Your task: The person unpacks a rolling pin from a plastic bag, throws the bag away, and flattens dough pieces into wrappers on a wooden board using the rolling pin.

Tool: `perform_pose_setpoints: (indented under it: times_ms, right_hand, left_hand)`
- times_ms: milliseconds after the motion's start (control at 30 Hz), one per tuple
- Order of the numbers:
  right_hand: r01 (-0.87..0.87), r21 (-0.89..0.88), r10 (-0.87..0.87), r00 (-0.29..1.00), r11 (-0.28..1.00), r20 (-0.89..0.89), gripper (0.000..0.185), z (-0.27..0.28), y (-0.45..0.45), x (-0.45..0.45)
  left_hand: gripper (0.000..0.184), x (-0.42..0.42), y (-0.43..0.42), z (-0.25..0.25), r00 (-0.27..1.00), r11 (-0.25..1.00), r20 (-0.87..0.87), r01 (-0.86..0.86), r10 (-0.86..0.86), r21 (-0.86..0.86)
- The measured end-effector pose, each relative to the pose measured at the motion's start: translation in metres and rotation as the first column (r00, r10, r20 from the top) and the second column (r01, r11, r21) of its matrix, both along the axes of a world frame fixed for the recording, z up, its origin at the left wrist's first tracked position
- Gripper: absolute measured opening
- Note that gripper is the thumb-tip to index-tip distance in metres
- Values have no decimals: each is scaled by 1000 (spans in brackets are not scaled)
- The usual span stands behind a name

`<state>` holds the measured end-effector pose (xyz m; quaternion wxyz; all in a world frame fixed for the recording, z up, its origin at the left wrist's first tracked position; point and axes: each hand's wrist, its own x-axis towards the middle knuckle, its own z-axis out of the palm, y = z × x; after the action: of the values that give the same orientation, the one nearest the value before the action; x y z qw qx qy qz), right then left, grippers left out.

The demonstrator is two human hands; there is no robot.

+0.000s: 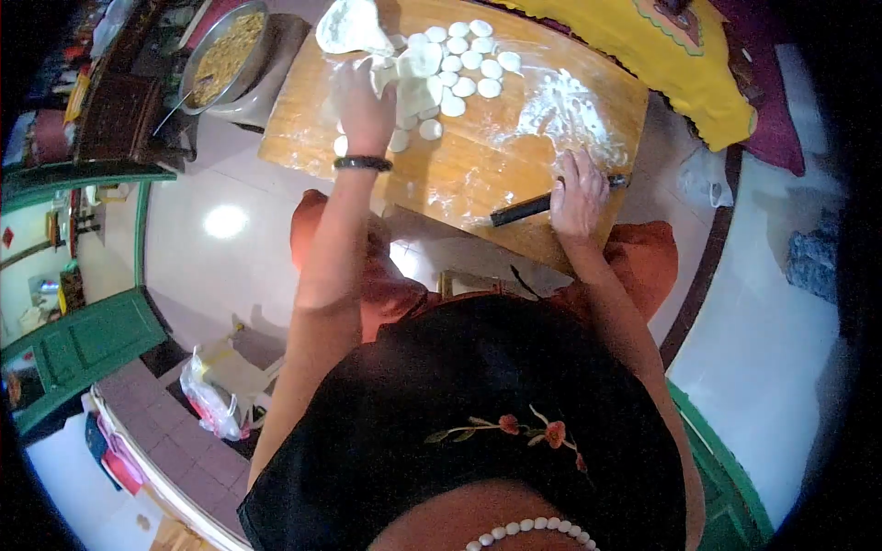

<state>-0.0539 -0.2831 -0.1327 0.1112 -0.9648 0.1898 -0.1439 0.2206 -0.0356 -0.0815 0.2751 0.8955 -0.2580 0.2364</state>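
Observation:
My left hand [367, 110], with a dark bracelet at the wrist, reaches over the far left of the wooden board [469, 174]. Its thumb stands apart from the fingers, beside flat dough wrappers [415, 95]; the fingertips are slightly blurred. Many small dough pieces [464, 87] lie to the right of these wrappers. Under my right hand [579, 197], a dark rolling pin [521, 210] lies at a slant near the board's right edge, the fingers closed over it. White flour [565, 110] is spread beyond this hand.
A larger lump of dough or floured bowl [352, 28] sits at the board's far left; I cannot tell which. Left of the board, a metal basin [227, 57] holds yellowish filling and a spoon. A yellow cloth [684, 69] hangs at the far right. Plastic bags [213, 395] stand at lower left.

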Motion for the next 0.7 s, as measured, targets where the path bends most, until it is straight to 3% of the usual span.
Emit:
perform_pose_setpoints:
  times_ms: [67,133,233,367,533,600,633,700]
  right_hand:
    - [-12,5,12,1000,1000,18,57,-4,5,1]
    - [-12,-4,13,998,1000,54,56,-6,4,0]
    - [-20,-11,20,999,1000,47,56,-5,2,-1]
    - [-27,17,25,996,1000,87,57,-4,3,0]
    - [-10,-9,11,995,1000,99,56,-5,4,-2]
    - [-5,0,5,996,1000,94,55,-4,4,-2]
    - [-8,2,8,994,1000,106,55,-7,3,-1]
    - [-13,12,11,992,1000,126,54,-8,2,0]
  left_hand:
    - [60,-26,20,-9,981,979,-90,-180,172,-95]
    - [63,-41,49,-58,903,936,-308,-342,300,-89]
    - [67,-66,63,-71,913,970,-328,-232,244,74]
    - [64,-72,37,-66,904,950,-292,-289,311,117]
    - [71,-96,5,-72,944,968,-254,-168,213,187]
    - [78,-114,-14,-71,945,988,-308,-73,111,133]
    - [82,-126,-26,-62,932,979,-349,-29,100,204]
    - [80,-145,-50,-58,928,980,-371,60,15,190]
